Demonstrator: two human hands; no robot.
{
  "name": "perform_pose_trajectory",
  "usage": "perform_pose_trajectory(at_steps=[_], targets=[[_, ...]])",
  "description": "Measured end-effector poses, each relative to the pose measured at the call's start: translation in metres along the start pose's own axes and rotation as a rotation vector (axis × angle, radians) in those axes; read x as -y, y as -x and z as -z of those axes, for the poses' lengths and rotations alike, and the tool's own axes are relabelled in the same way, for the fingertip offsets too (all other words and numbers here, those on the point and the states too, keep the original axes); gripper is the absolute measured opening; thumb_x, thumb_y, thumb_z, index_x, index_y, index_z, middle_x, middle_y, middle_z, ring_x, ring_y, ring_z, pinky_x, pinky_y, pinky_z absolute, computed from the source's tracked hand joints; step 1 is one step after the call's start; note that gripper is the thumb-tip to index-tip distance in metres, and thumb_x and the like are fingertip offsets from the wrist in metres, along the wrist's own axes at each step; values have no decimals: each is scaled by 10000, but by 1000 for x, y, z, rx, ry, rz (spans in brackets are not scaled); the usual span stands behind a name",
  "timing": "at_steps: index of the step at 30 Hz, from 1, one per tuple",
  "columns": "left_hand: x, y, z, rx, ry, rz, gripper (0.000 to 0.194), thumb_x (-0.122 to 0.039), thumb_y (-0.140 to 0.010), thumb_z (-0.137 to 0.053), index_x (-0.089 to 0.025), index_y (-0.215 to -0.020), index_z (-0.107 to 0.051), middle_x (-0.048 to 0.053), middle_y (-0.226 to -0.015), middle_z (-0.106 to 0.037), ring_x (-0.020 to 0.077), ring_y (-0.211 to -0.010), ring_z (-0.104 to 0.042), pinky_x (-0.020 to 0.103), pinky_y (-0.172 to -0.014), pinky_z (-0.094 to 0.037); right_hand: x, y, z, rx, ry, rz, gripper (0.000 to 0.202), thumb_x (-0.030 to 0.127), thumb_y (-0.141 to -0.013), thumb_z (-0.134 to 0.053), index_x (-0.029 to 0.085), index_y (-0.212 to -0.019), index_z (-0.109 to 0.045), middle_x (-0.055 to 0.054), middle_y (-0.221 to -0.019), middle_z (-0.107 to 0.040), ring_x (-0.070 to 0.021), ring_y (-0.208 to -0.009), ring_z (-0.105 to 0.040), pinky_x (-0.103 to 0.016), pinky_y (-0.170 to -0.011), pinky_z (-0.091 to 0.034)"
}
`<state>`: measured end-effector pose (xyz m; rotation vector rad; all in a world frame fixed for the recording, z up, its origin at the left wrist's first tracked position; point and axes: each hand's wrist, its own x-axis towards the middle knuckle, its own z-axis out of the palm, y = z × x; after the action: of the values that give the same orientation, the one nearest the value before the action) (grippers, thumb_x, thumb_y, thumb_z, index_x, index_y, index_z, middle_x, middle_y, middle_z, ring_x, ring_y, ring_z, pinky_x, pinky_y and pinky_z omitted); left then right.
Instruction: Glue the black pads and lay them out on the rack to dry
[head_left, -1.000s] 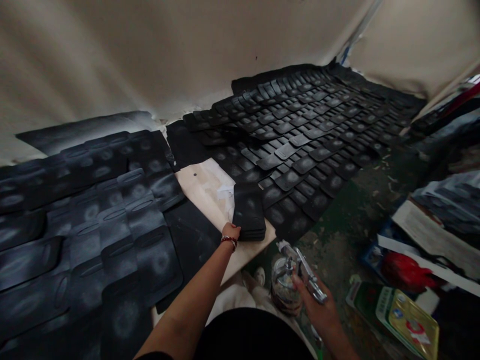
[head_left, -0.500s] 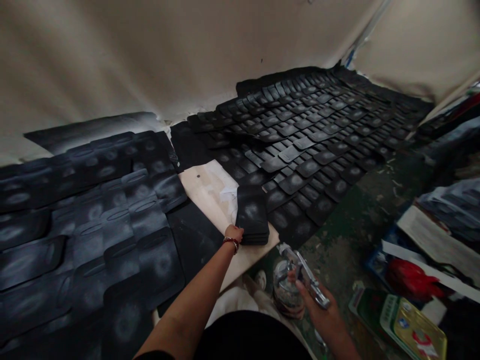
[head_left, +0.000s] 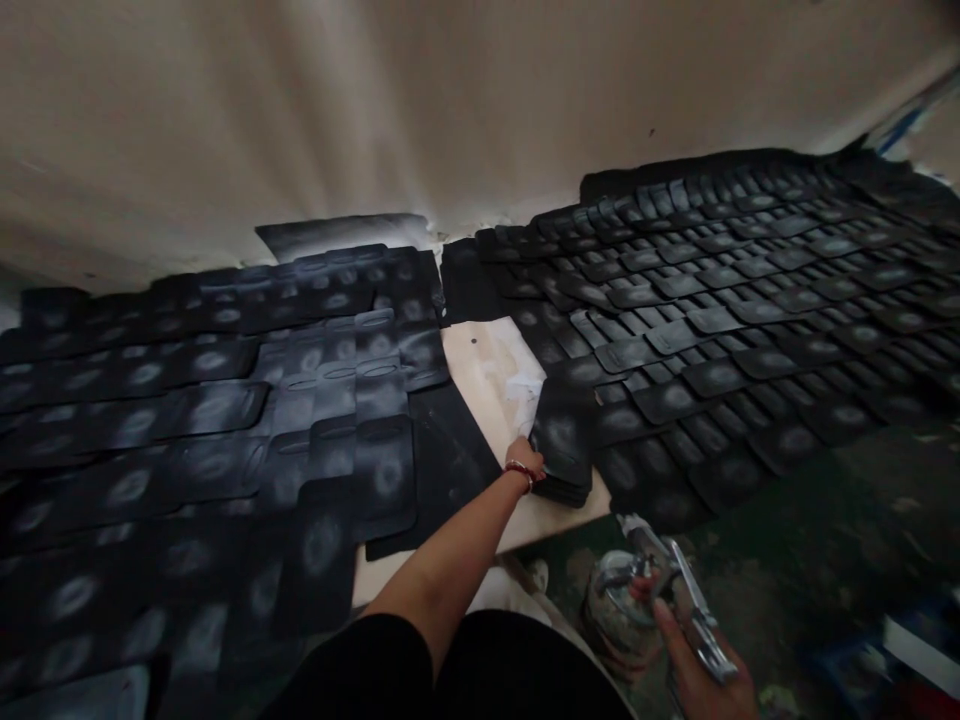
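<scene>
My left hand [head_left: 527,460], with a red bracelet at the wrist, is closed on the near left edge of a black sheet [head_left: 559,420]. That sheet lies at the top of a small stack of black sheets [head_left: 566,492], and its left side looks slightly raised. In my right hand [head_left: 701,650] is a silver spray gun [head_left: 694,600] with a metal paint cup [head_left: 619,595] beneath it, its nozzle pointing up and left. Pale, whitish patches mark the black sheets [head_left: 386,465] overlapping in rows to the left.
More overlapping black sheets [head_left: 750,365] cover the surface on the right. Bare pale board [head_left: 487,365] shows between the two areas, with a torn white scrap [head_left: 521,385]. A beige sheet wall [head_left: 450,110] rises behind. The green, stained floor [head_left: 795,540] lies at right.
The view has turned left, so more sheets show at left and the boxes at right have mostly left the frame. The top sheet's left edge appears lifted by my left hand.
</scene>
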<state>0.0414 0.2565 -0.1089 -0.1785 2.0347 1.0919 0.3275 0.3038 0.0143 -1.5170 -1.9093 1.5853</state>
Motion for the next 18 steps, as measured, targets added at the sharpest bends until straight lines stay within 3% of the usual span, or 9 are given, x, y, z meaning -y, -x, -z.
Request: perform_pose_trajectory(at_steps=[4, 8, 12, 15, 18], targets=[[6, -3, 2, 57, 77, 57, 373, -85, -802, -551, -85, -1170, -489, 92, -798, -649, 175, -504, -649, 260, -487, -519, 12, 2, 1, 71, -21, 39, 407, 493, -737, -668, 177, -992, -697, -84, -1049, -689, -286, -1089, -589, -360, -977, -454], [11, -4, 6, 54, 72, 32, 302, -97, -794, -579, -81, -1095, -557, 95, -835, -630, 178, -546, -651, 277, -512, -534, 18, 5, 3, 35, -57, 50, 406, 478, -701, -703, 162, -957, -706, -93, -990, -704, -295, -1014, -628, -373, -930, -488], [12, 10, 13, -63, 25, -82, 230, -97, -755, -600, -117, -978, -653, 131, -962, -630, 232, -753, -673, 309, -678, -534, 19, 9, 7, 68, -69, 47, 386, 467, -689, -712, 170, -935, -716, -80, -976, -708, -286, -1005, -633, -357, -935, -486], [12, 23, 19, -221, -178, -200, 307, -98, -743, -583, -150, -1033, -669, 168, -1087, -587, 281, -975, -629, 334, -837, -481, 14, 9, 12, 48, -59, 25, 416, 482, -683, -707, 168, -956, -715, -81, -1002, -704, -295, -1035, -619, -338, -913, -503], [17, 30, 21, -289, -373, -337, 339, -116, -762, -543, -178, -1076, -656, 160, -1077, -587, 272, -967, -632, 336, -832, -481, 5, 5, 17, 46, -8, 41, 445, 496, -675, -702, 154, -960, -713, -100, -1024, -696, -314, -1058, -605, -347, -902, -515]])
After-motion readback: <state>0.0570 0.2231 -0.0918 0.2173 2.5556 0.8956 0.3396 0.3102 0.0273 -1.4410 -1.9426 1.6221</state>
